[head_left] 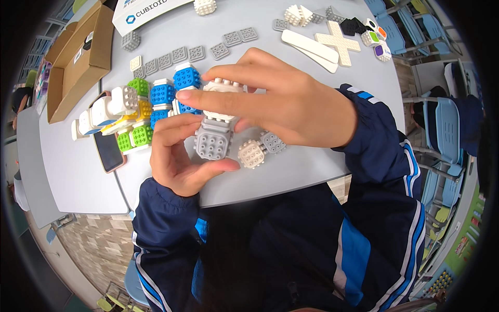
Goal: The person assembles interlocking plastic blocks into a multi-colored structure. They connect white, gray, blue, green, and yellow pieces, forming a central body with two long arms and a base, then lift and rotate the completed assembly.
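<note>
My left hand (pixel 176 153) is closed around a grey studded cube block (pixel 213 144), its thumb underneath. Against the top of that block sits a white studded block (pixel 222 106) with a round face. My right hand (pixel 283 101) grips the white block, with its fingers reaching across it to the left. The two blocks touch; whether they are locked together I cannot tell. Just beyond the fingers stand blue studded blocks (pixel 187 78) with white parts. Close by on the table lie a small white block (pixel 251 154) and a grey block (pixel 273 141), side by side.
Green (pixel 141 135), yellow and white blocks form a cluster at left, beside a phone (pixel 110 153). Grey flat plates (pixel 179 54) line the table (pixel 275 177) further back. An open cardboard box (pixel 78 67) stands far left; a white cross piece (pixel 340 43) and strips (pixel 310 48) lie right.
</note>
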A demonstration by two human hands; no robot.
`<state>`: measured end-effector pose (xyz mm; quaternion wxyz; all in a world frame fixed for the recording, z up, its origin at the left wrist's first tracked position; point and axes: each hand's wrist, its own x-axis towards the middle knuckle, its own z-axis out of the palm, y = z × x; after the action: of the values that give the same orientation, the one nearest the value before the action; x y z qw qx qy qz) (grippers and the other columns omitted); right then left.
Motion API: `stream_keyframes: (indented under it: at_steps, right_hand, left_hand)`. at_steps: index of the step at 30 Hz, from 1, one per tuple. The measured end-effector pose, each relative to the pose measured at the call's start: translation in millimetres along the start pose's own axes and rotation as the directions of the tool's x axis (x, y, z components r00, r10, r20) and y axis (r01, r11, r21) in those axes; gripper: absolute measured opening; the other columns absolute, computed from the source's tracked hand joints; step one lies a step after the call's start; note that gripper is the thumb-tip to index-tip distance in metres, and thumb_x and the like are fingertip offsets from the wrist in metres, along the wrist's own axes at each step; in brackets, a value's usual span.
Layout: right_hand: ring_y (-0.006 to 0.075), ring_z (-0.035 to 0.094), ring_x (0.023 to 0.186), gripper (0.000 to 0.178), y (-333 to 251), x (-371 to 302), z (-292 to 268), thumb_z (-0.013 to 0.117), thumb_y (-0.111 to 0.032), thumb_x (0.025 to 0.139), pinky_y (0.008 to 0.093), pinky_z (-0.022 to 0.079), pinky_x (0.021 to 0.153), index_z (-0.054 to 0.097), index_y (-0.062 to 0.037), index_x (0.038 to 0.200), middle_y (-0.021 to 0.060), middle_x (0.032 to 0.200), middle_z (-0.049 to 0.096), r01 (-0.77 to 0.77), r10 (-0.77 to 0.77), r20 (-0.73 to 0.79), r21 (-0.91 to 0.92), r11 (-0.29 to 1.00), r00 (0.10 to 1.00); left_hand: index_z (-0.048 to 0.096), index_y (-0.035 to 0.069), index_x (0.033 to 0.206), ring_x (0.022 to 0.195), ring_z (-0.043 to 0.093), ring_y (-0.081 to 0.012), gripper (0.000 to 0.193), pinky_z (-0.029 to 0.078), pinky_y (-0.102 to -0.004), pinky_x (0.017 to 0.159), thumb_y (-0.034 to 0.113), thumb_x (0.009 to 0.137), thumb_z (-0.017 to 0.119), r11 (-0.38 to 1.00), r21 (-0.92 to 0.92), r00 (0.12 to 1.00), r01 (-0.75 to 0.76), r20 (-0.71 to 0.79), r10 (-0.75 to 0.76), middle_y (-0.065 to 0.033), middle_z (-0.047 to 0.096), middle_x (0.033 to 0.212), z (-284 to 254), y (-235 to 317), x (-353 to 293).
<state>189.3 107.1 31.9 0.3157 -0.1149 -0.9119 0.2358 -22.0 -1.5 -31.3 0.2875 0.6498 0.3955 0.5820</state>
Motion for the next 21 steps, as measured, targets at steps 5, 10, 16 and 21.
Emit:
stream_keyframes:
  at_steps: [5, 10, 16, 21]
  right_hand:
    - [0.0275, 0.055, 0.091, 0.090, -1, 2, 3, 0.085, -0.019, 0.057, 0.0346, 0.050, 0.080, 0.054, -0.0073, 0.141, 0.0152, 0.134, 0.057, 0.067, -0.067, 0.009, -0.025, 0.997, 0.998]
    - [0.0314, 0.056, 0.096, 0.106, -9, 3, 16, 0.089, -0.024, 0.048, 0.0356, 0.048, 0.084, 0.045, 0.0047, 0.140, 0.0157, 0.133, 0.058, 0.045, -0.043, -0.103, 0.009, 0.999, 0.994]
    - [0.0310, 0.057, 0.098, 0.101, -12, 0, 25, 0.093, -0.019, 0.044, 0.0354, 0.049, 0.081, 0.050, 0.0047, 0.132, 0.0167, 0.126, 0.060, 0.006, -0.008, -0.178, -0.013, 1.000, 0.984]
    - [0.0339, 0.063, 0.096, 0.096, -8, -1, 25, 0.094, -0.020, 0.045, 0.0377, 0.053, 0.081, 0.052, 0.0067, 0.128, 0.0190, 0.119, 0.061, 0.039, -0.037, -0.197, 0.006, 0.999, 0.980]
  left_hand:
    - [0.050, -0.002, 0.117, 0.109, 0.059, -0.0225, 0.080, 0.048, -0.0364, 0.097, 0.023, 0.057, 0.097, 0.997, -0.078, 1.000, 0.025, 0.016, -0.024, -0.0179, 0.055, 0.122, 0, 0, -3]
    - [0.050, -0.001, 0.116, 0.107, 0.060, -0.0218, 0.080, 0.049, -0.0364, 0.096, 0.025, 0.056, 0.097, 0.993, -0.116, 0.999, 0.027, 0.043, -0.022, -0.0169, 0.054, 0.121, 2, 1, -5]
    - [0.051, 0.000, 0.111, 0.103, 0.060, -0.0208, 0.079, 0.049, -0.0335, 0.092, 0.028, 0.054, 0.098, 0.994, -0.105, 0.999, 0.017, 0.034, -0.014, -0.0164, 0.056, 0.116, 5, -1, -7]
    - [0.050, 0.000, 0.110, 0.102, 0.060, -0.0205, 0.081, 0.049, -0.0325, 0.090, 0.029, 0.052, 0.098, 0.987, -0.158, 0.999, 0.036, 0.012, -0.035, -0.0166, 0.057, 0.114, 8, 1, -8]
